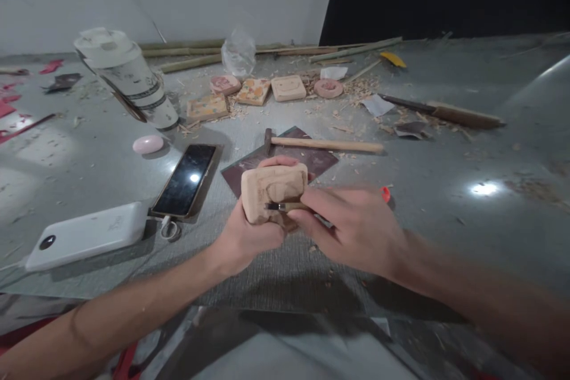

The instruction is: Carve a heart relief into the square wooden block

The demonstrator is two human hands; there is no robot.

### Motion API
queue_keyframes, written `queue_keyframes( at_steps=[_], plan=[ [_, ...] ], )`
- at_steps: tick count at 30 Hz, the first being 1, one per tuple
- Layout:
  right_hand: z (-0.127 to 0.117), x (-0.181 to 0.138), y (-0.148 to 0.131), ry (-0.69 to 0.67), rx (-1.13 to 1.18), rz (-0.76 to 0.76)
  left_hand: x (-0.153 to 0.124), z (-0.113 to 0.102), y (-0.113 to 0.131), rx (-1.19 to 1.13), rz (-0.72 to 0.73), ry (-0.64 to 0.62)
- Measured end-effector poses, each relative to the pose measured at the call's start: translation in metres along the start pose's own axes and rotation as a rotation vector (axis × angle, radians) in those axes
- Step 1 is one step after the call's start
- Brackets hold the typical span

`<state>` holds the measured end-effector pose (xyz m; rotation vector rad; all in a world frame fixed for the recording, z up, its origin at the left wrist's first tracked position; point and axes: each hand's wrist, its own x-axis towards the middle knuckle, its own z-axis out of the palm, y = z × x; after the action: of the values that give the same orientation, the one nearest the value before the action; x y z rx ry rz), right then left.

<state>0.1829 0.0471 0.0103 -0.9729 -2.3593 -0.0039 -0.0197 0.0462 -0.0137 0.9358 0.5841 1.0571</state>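
A pale wooden block (271, 181) with rounded corners sits in my left hand (243, 237), fingers wrapped behind it and thumb along its lower edge. Its upper face has a carved raised shape and recesses. My right hand (351, 222) pinches a small brush (284, 206) with a dark tip, a metal ferrule and a wooden handle. That tip lies against the block's carved face, near its lower left. Behind the block, a hammer (325, 143) with a wooden handle rests across a dark reddish-brown sheet (243, 169).
To the left are a phone (186, 181), a white power bank (91, 234), a pink rounded object (148, 143) and a tall white cup (129, 80). Several carved blocks (288, 88) lie among shavings at the back. A wooden-handled tool (463, 114) lies to the right.
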Motion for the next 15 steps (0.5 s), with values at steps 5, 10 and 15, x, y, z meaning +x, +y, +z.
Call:
queue_keyframes(
  at_steps=[5,10,15],
  plan=[
    [0.001,0.0002,0.0012,0.006,-0.019,-0.024,0.0007,0.0011,0.0001,-0.021,-0.005,-0.031],
    [0.0045,0.0001,-0.0011,-0.021,0.105,0.034,0.0013,0.0039,0.0024,0.028,-0.012,0.035],
    [-0.0009,0.0009,-0.0016,0.006,-0.044,-0.028,0.0005,0.0034,0.0002,-0.024,0.0,0.014]
  ],
)
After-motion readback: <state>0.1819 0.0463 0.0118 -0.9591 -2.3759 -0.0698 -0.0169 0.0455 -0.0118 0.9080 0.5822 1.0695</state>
